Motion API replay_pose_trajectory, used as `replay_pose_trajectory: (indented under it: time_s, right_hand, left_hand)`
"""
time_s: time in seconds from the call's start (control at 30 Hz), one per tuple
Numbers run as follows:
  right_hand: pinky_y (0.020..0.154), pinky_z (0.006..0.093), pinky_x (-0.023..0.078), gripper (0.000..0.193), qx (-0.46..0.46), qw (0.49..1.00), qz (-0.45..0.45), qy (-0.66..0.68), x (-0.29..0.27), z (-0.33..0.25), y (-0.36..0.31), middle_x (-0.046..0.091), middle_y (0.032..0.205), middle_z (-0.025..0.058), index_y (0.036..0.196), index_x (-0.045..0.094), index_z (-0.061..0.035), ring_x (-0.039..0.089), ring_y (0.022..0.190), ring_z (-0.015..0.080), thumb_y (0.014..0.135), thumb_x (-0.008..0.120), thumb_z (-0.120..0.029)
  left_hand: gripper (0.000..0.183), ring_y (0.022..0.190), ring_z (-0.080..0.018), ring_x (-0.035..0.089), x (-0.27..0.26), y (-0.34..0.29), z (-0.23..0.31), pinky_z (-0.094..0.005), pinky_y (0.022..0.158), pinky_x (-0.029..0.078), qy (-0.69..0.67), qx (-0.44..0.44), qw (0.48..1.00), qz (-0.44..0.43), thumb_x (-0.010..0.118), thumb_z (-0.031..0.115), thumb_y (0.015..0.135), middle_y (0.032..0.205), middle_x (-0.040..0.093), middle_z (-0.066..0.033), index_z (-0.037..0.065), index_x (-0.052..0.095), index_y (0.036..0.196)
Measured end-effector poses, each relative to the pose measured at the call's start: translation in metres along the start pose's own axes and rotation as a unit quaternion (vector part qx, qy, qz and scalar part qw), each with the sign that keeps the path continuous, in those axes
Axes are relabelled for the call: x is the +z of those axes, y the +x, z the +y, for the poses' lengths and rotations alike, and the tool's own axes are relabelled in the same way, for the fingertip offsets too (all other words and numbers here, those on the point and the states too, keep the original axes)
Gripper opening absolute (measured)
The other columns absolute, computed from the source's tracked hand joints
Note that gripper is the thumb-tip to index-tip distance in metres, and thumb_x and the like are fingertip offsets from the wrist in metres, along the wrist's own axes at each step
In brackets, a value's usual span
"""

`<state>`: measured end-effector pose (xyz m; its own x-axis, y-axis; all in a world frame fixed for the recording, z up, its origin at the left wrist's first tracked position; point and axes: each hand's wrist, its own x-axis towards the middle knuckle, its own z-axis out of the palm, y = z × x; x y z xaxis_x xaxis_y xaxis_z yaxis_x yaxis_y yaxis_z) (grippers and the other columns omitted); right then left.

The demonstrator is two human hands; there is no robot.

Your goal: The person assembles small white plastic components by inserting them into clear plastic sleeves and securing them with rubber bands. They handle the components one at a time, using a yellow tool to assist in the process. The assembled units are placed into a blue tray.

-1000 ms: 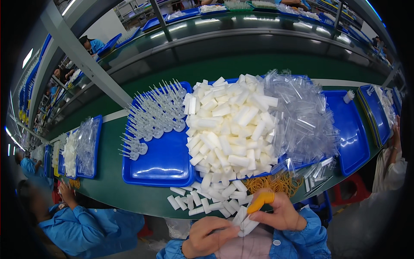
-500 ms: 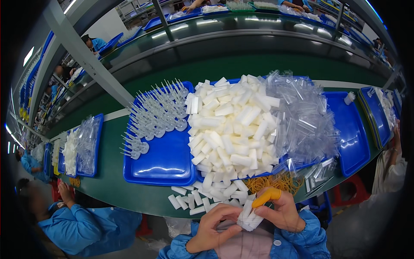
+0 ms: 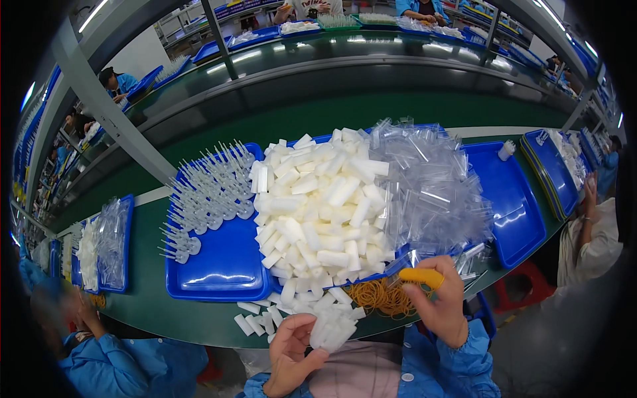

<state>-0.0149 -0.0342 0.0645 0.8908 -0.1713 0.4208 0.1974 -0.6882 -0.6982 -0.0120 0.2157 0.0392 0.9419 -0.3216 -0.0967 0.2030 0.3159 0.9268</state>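
Observation:
In my left hand [image 3: 292,351] is a bundle of white foam pieces and a translucent plastic part [image 3: 334,328], pinched between curled fingers and thumb at the table's near edge. My right hand [image 3: 438,298], a yellow finger cot on its index finger, is raised to the right, over the pile of tan rubber bands [image 3: 381,298]. Its index finger and thumb are drawn close together; what lies between them, perhaps something clear, is too small to name. White foam cylinders [image 3: 255,324] lie loose beyond my left hand.
A heap of white foam cylinders [image 3: 318,205] fills a blue tray, with clear plastic tubes [image 3: 431,186] beside it. To the left, a blue tray [image 3: 219,268] holds spiky translucent parts [image 3: 209,192]. On the right, another blue tray [image 3: 511,205] holds one white bundle [image 3: 506,150]. Co-workers sit either side.
My right hand has left the bundle and moved up and right toward the rubber bands and tubes. The bundle stays in my left hand. The whole view has shifted a little.

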Motion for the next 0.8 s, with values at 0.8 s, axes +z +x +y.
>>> replay_pose_trajectory:
  time_s: [0.8]
  right_hand:
    - [0.083, 0.0395, 0.036, 0.029, -0.053, 0.963, -0.007, -0.265, -0.006, 0.052, -0.030, 0.055, 0.097, 0.0027, 0.097, 0.066, -0.0112, 0.053, 0.085, 0.0207, 0.068, 0.070, -0.011]
  left_hand:
    - [0.057, 0.110, -0.0255, 0.053, 0.025, 0.008, 0.006, -0.0379, 0.096, 0.043, 0.011, 0.011, 0.999, 0.029, 0.064, 0.000, 0.063, 0.117, 0.053, -0.0158, -0.003, 0.045, 0.117]
